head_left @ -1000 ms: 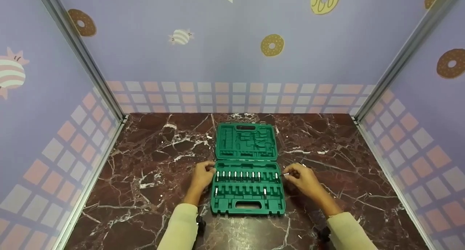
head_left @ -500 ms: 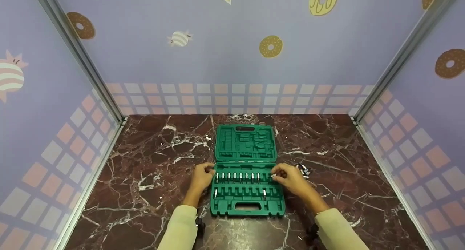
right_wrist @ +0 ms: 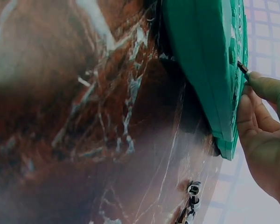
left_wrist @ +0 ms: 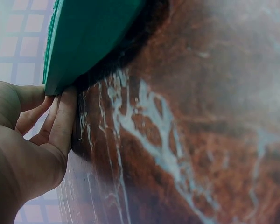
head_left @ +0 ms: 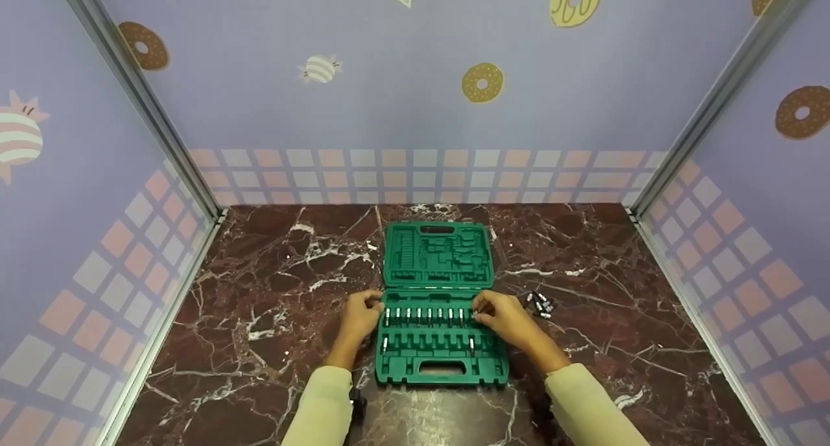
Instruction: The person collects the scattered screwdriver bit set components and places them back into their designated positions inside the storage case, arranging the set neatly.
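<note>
While a slim dark piece (right_wrist: 243,68) was pinched between the thumb and fingers of the right grip (head_left: 502,313), it was held at the upper row of the open green case (head_left: 441,331), toward that row's right end. The case's left edge was pinched by the left grip (head_left: 360,312). Eight metal bits (head_left: 429,316) were seated side by side in the upper row; two more were set well apart in the lower one. The lid (head_left: 438,255) was laid back on the far side. To the right, loose pieces (head_left: 539,305) were heaped on the marbled counter (head_left: 259,362), faced by a purple wall (head_left: 389,109) with printed doughnuts.
</note>
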A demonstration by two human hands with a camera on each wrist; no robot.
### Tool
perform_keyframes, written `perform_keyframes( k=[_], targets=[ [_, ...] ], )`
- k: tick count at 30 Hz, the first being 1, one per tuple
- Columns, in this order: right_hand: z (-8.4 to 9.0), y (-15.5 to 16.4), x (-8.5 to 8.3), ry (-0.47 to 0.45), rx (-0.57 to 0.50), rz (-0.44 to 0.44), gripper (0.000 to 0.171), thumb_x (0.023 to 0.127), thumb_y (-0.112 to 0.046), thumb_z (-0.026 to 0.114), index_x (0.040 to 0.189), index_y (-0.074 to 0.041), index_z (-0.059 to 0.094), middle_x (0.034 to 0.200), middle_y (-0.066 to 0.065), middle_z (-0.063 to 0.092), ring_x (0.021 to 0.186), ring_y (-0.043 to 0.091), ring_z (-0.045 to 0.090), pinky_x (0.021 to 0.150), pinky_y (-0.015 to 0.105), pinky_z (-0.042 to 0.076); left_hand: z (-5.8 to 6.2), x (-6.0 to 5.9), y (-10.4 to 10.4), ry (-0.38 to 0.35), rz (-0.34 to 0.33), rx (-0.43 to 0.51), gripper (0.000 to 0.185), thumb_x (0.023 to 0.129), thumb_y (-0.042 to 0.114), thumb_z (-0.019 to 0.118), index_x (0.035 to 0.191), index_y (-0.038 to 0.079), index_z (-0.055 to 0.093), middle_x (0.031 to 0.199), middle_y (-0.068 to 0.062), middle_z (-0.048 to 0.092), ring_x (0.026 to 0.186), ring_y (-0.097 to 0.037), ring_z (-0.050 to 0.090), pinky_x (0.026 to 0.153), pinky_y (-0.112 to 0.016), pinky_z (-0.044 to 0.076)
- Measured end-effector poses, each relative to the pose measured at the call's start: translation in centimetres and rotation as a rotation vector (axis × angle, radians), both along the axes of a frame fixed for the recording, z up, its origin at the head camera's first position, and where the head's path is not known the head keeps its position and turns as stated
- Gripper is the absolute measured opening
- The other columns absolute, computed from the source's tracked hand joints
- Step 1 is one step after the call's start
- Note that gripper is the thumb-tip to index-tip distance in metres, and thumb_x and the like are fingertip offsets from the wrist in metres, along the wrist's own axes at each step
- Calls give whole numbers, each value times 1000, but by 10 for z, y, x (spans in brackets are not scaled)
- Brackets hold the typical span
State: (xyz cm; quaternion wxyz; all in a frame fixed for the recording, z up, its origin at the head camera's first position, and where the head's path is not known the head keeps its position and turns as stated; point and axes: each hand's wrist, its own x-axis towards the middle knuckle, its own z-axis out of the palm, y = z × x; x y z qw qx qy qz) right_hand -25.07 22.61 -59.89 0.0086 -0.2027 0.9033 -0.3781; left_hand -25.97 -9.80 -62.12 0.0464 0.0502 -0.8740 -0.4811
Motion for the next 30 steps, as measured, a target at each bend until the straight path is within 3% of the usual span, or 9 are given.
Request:
perform_keyframes(
  k=[16, 30],
  targets=[
    [-1, -7, -9, 82, 124, 18, 5, 89, -5, 79, 91, -7, 75, 89, 8, 67, 80, 23, 67, 70, 37, 57, 4, 3, 1, 31, 7, 0, 19, 91, 2, 71, 108, 2, 79, 92, -13, 75, 86, -28, 69, 78, -46, 54],
    [-1, -17, -14, -3, 131, -73, 12, 88, -3, 80, 96, -7, 72, 90, 8, 64, 84, 23, 61, 76, 45, 55, 3, 1, 1, 0, 7, -11, 18, 92, 4, 72, 109, 5, 79, 95, -12, 76, 92, -30, 69, 85, -49, 54]
  ],
)
